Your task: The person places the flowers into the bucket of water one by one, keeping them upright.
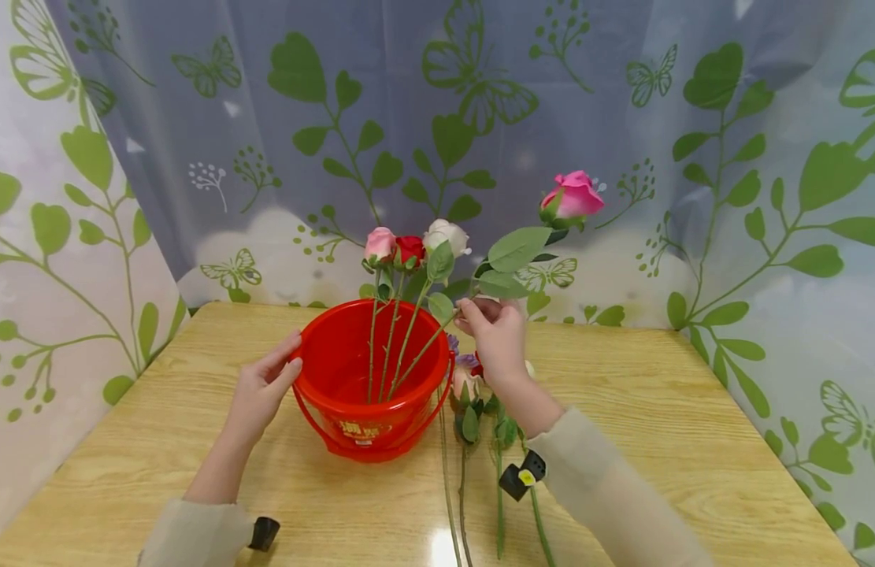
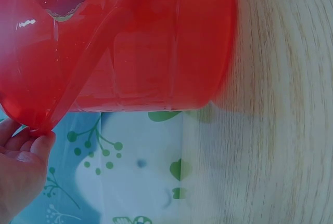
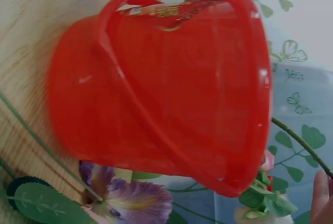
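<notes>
A red plastic bucket stands on the wooden table. At its left rim my left hand pinches the edge; in the left wrist view the thumb and fingers meet where the handle joins the rim. My right hand, above the right rim, pinches the stem of a bright pink rose. That stem slants down into the bucket. Inside lean a light pink rose, a red rose and a white rose, their heads above the far rim.
Right of the bucket, several flowers lie on the table, among them a pale peach rose and a purple flower. Their green stems run toward the front edge. A patterned curtain hangs behind.
</notes>
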`<state>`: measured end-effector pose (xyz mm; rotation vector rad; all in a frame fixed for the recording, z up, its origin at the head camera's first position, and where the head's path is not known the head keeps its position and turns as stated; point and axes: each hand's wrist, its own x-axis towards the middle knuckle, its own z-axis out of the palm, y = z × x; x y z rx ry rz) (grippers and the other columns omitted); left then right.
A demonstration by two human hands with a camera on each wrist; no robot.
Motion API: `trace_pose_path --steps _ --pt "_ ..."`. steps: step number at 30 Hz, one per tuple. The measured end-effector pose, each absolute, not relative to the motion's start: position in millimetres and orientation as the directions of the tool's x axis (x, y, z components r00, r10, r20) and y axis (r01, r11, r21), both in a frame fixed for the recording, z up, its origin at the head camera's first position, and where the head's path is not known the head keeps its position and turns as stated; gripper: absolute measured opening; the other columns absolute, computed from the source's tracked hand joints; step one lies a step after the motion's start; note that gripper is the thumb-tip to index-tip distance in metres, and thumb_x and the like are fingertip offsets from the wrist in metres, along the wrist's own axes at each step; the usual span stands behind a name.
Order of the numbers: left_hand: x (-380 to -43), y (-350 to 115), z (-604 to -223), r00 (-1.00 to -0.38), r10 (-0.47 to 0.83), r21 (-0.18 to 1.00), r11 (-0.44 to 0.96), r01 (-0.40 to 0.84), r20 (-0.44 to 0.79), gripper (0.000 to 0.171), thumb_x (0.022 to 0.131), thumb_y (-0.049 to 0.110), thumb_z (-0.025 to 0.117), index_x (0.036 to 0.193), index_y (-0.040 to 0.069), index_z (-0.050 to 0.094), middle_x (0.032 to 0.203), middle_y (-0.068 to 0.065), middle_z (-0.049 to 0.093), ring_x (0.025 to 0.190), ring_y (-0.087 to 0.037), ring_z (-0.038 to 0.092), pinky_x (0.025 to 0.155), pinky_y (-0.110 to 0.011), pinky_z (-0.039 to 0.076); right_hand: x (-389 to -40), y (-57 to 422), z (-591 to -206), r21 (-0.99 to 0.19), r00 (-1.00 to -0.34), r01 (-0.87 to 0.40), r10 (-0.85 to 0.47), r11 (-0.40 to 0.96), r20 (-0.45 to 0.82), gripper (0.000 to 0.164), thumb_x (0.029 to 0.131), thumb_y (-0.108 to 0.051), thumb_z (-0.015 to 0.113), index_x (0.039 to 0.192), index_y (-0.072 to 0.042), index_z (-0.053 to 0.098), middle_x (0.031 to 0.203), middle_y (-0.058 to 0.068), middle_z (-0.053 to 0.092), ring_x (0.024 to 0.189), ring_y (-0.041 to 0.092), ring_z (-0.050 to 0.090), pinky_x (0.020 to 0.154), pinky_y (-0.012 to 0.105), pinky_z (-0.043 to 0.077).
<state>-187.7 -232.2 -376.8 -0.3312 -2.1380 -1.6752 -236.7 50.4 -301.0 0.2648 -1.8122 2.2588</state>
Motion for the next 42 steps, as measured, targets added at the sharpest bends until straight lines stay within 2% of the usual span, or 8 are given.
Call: trace_pose_path --steps 5,12,18,22,27,36,39,42 --pt "-187.4 -232.5 -376.4 -0.893 -0.062 0.872 0.256 0.418 0.446 0.039 0.089 0.006 0.052 0.123 -0.012 0.045 0.129 -0.022 0.041 0.119 -0.012 0.039 0.085 -0.011 0.037 -239.6 48.0 -306.3 -0.946 -0.953 -0.302 0.057 -0.114 0.297 0.014 0.085 -0.001 0.056 0.091 0.011 0.056 0.086 0.024 0.061 0.071 0.021 0.063 0.07 0.028 0.052" --pt "-187.0 -232.7 -375.2 -0.897 -0.057 0.877 0.248 0.412 0.438 0.04 0.089 0.007 0.052 0.124 -0.01 0.044 0.13 -0.022 0.04 0.121 -0.014 0.037 0.085 -0.011 0.037 -243.1 46.2 -313.8 -0.942 -0.941 -0.335 0.041 0.014 0.335 0.012 0.083 -0.002 0.058 0.091 0.007 0.059 0.084 0.018 0.063 0.077 0.031 0.061 0.069 0.027 0.051" --pt "-187.1 -232.8 -374.9 -0.899 -0.054 0.879 0.247 0.409 0.434 0.04 0.089 0.007 0.052 0.125 -0.01 0.044 0.131 -0.021 0.04 0.122 -0.018 0.036 0.085 -0.011 0.037 -245.6 42.9 -317.5 -0.946 -0.945 -0.321 0.04 0.051 0.323 0.014 0.082 -0.003 0.06 0.091 0.007 0.059 0.085 0.019 0.062 0.076 0.026 0.062 0.069 0.032 0.051" --pt "-187.5 -233.4 -375.7 -0.898 -0.052 0.877 0.246 0.412 0.437 0.04 0.089 0.006 0.052 0.124 -0.01 0.044 0.131 -0.021 0.039 0.121 -0.013 0.037 0.085 -0.011 0.037 -247.9 40.3 -319.3 -0.942 -0.942 -0.333 0.041 0.045 0.334 0.016 0.081 -0.003 0.061 0.094 0.006 0.057 0.085 0.017 0.061 0.077 0.026 0.061 0.07 0.037 0.051" --pt "-187.5 -233.6 -376.5 -0.897 -0.052 0.876 0.247 0.414 0.439 0.04 0.089 0.007 0.052 0.124 -0.011 0.044 0.13 -0.021 0.04 0.12 -0.01 0.038 0.085 -0.011 0.037 -251.1 38.1 -319.7 -0.951 -0.951 -0.308 0.03 -0.006 0.307 0.02 0.081 -0.001 0.06 0.1 0.004 0.053 0.085 0.014 0.059 0.083 0.03 0.059 0.073 0.035 0.051" --pt "-187.0 -232.8 -376.9 -0.897 -0.049 0.875 0.25 0.415 0.44 0.04 0.089 0.008 0.052 0.125 -0.01 0.044 0.13 -0.021 0.04 0.121 -0.015 0.037 0.085 -0.011 0.037 -257.5 37.1 -319.9 -0.971 -0.977 -0.212 0.022 -0.112 0.211 0.022 0.083 0.002 0.058 0.104 0.004 0.053 0.088 0.013 0.057 0.092 0.037 0.055 0.081 0.04 0.047" --pt "-186.9 -232.9 -376.7 -0.899 -0.047 0.876 0.251 0.412 0.436 0.041 0.089 0.008 0.052 0.125 -0.01 0.043 0.131 -0.021 0.04 0.122 -0.021 0.036 0.085 -0.011 0.037 -258.8 37.7 -320.1 -0.972 -0.982 -0.191 0.01 -0.135 0.191 0.025 0.083 0.001 0.057 0.108 0.003 0.052 0.091 0.013 0.056 0.094 0.036 0.055 0.083 0.039 0.046" --pt "-186.9 -233.4 -376.9 -0.9 -0.046 0.877 0.25 0.41 0.434 0.041 0.09 0.008 0.051 0.125 -0.01 0.043 0.131 -0.021 0.04 0.122 -0.021 0.036 0.085 -0.011 0.037 -260.0 38.6 -320.8 -0.977 -0.986 -0.168 0.003 -0.134 0.169 0.027 0.084 0.0 0.057 0.11 0.002 0.051 0.094 0.014 0.056 0.095 0.035 0.055 0.084 0.039 0.046"
